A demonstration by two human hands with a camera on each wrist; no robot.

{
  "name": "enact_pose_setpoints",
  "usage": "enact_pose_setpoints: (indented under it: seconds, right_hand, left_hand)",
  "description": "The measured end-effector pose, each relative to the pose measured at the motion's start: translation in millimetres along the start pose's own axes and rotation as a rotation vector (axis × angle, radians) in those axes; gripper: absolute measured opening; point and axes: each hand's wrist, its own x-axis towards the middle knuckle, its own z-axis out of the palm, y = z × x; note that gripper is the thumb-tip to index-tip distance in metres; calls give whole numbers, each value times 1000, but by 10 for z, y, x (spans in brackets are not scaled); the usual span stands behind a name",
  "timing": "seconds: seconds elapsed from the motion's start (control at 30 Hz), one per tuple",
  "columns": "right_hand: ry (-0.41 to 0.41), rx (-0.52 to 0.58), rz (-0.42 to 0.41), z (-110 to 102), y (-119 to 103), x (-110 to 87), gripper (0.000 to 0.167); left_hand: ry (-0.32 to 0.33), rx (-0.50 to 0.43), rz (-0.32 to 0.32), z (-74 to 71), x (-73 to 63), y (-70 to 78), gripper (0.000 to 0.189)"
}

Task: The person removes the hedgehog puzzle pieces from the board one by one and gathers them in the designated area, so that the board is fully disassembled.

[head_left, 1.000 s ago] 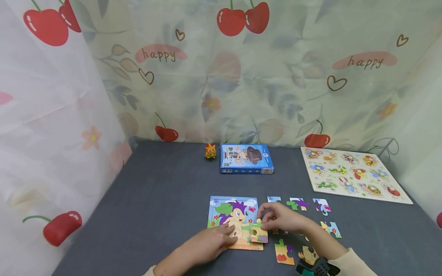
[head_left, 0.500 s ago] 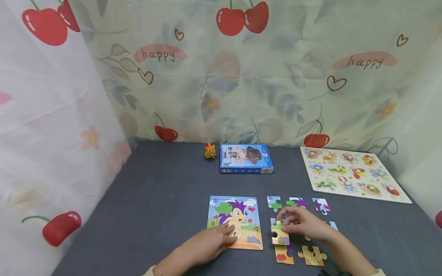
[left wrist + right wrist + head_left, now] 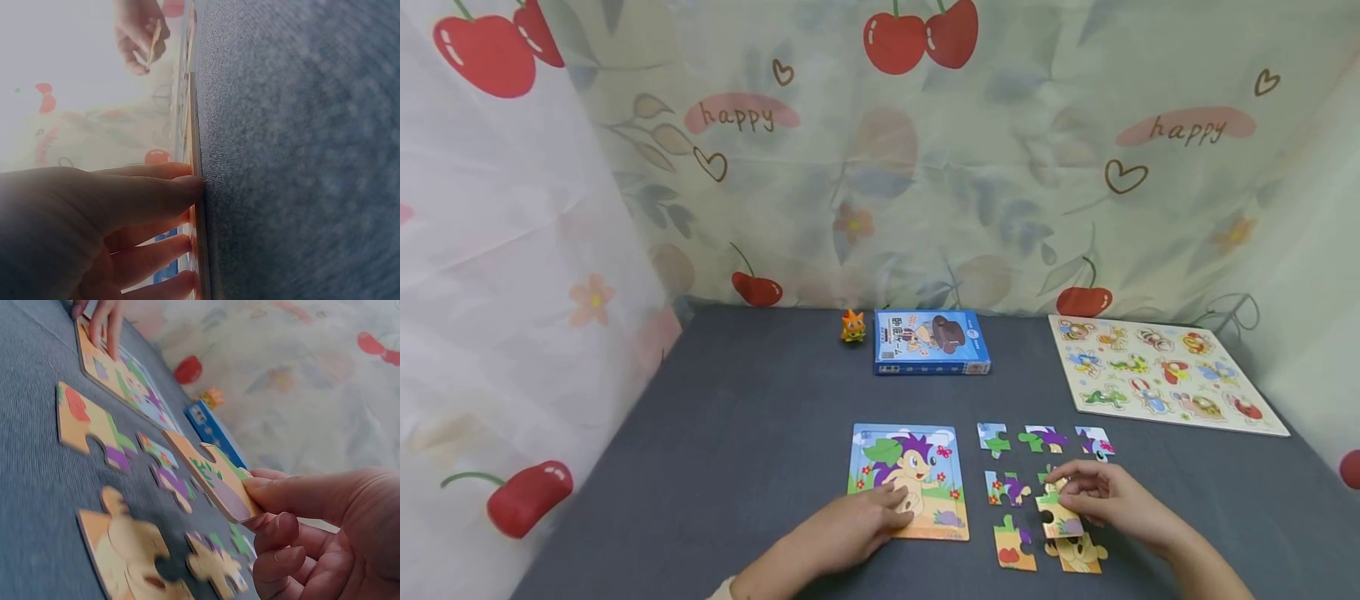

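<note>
My left hand rests on the hedgehog puzzle board, fingers spread over its lower left part. In the left wrist view, the thumb touches the board's edge. My right hand pinches a puzzle piece between thumb and fingers. This piece shows a purple mound and green leaves on tan, and is held tilted above the table. Under and around it lie loose pieces, among them a red-spotted one and a tan body piece.
Along the back of the puzzle area lie more pieces, one of them purple and green. Farther off stand a blue box and a small orange figure. An insect picture board lies at the back right, before a printed curtain.
My right hand has carried the pinched puzzle piece rightward, off the board's lower right corner and over the loose pieces. The left hand has stayed on the board.
</note>
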Motion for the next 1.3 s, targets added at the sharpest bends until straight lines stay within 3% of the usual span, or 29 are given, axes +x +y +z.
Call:
enact_pose_setpoints:
  seconds: [0.23,0.4,0.73,1.0,1.3]
  right_hand:
    - [69,-8,45,-121,149,-225,44]
    - [144,-3,159,-200,236,-357,48]
    - [165,-29,251,-385,433,-572,46]
    - [140,-63,242,-411,543,-597,45]
    - [221,-178,284,-357,551,-562,45]
  left_hand:
    - [9,15,23,-10,-1,4,31]
    - [-16,-11,-4,-16,-6,17,31]
    - [-6,9,1,-7,-2,8,31]
    - [-16,-17,-6,-16,-6,13,31]
    - [-15,-21,-13,-23,-10,18,31]
